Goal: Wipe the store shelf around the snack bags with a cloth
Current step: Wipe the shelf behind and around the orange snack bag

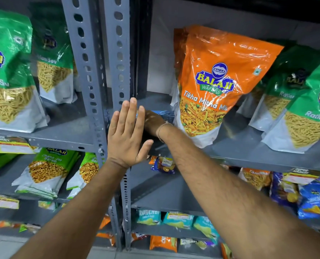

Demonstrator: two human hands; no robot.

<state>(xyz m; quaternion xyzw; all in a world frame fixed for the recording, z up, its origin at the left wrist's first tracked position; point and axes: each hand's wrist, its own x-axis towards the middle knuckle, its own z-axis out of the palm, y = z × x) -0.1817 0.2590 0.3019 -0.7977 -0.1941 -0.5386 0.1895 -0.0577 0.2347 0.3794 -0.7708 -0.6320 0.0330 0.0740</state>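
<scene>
Honestly the right hand (152,119) is mostly hidden behind the left hand (126,134), so I can't tell how its fingers sit, only that it's down on a blue cloth (164,114) on the grey shelf (248,152). Left one is flat, fingers straight and together, holding nothing, by the upright post (120,71). Cloth's just left of the orange snack bag (215,85); green bags (293,101) beyond.
</scene>
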